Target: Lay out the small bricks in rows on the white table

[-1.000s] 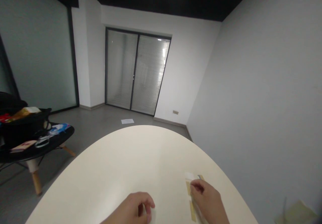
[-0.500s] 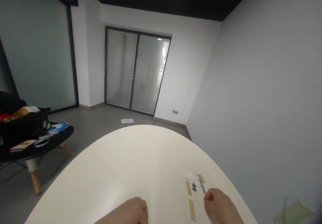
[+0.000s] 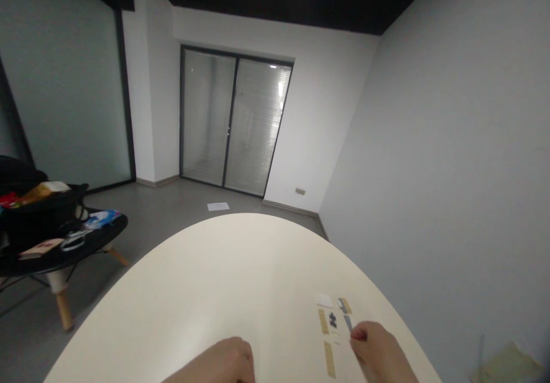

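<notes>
My right hand (image 3: 378,348) is at the right side of the round table, with thumb and forefinger pinched together. Their tips are at the lower end of a small grey-blue strip (image 3: 348,321); whether they grip it I cannot tell. Beside it lie a yellow-and-blue piece (image 3: 344,305), a white piece (image 3: 324,300), small dark pieces (image 3: 332,320) and two tan perforated strips, an upper one (image 3: 323,321) and a lower one (image 3: 329,360). My left hand (image 3: 232,360) is curled closed low at the table's near middle, apart from the pieces; its fingertips are hidden.
The cream table (image 3: 240,257) has a rounded edge, with a wall (image 3: 451,171) to its right. On the left, a black chair (image 3: 98,237) carries a bag (image 3: 38,217) and small items. A white sheet (image 3: 218,206) lies on the floor beyond.
Almost nothing differs. My right hand has shifted very slightly, and a little more of the fingertips shows at the grey-blue strip. My left hand stays where it was.
</notes>
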### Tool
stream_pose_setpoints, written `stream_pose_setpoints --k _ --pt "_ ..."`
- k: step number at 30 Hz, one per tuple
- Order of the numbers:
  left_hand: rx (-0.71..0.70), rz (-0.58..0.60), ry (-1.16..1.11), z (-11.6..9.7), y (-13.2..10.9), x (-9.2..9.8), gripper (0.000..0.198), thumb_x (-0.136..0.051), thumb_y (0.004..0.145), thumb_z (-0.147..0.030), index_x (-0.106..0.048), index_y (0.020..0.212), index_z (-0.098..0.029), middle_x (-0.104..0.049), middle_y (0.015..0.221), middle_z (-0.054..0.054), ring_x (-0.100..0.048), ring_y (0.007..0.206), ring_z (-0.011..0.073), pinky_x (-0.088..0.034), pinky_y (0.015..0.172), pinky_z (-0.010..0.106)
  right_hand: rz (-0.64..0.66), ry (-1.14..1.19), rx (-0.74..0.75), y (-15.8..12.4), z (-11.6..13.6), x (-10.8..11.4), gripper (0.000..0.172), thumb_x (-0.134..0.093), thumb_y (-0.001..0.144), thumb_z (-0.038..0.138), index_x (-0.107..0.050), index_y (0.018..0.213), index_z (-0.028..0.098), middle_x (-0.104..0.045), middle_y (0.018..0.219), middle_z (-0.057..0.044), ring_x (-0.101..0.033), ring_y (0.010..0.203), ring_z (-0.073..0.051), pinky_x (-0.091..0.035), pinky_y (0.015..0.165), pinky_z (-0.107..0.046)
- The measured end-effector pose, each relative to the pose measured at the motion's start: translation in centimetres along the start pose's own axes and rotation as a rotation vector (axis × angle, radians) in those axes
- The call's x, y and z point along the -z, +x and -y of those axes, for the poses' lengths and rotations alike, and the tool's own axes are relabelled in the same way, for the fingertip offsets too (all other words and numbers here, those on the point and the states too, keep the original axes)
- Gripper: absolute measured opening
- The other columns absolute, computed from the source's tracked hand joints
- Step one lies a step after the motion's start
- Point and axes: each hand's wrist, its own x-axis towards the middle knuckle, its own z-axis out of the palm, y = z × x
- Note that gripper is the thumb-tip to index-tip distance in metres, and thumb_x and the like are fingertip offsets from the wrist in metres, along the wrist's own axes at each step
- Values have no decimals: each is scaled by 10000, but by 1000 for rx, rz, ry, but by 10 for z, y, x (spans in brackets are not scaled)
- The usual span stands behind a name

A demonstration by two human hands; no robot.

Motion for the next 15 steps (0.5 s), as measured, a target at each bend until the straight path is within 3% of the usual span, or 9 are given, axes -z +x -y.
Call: stream_pose_setpoints --k 4,8,12,15 --pt "82 -89 25 -17 -8 4 184 -594 810 -270 -772 781 -239 -698 725 1 -574 708 176 -431 668 241 -32 0 35 2 -2 -6 245 -541 732 65 -711 640 215 -772 754 -56 -710 757 -221 -442 654 -267" --pt "189 -207 -18 -21 -5 4 257 -584 732 -168 -787 886 -208 -716 858 8 -597 770 163 -419 698 218 -26 -12 30 4 -3 -11 214 -561 747 92 -707 656 219 -773 781 -57 -707 775 -224 -438 655 -271" --pt "252 -274 -234 -15 3 1 193 -633 683 -188 -741 839 -154 -642 734 -9 -532 690 136 -373 640 220 -92 26 49 1 1 -4 180 -574 781 193 -694 651 231 -759 730 -52 -702 728 -234 -442 631 -288" --pt "222 -287 -406 -10 7 -2 167 -707 657 -275 -650 752 -150 -533 619 -48 -448 599 109 -314 579 220 -183 149 160 -7 16 2 228 -533 834 311 -716 717 243 -761 747 -51 -703 707 -234 -482 642 -300"
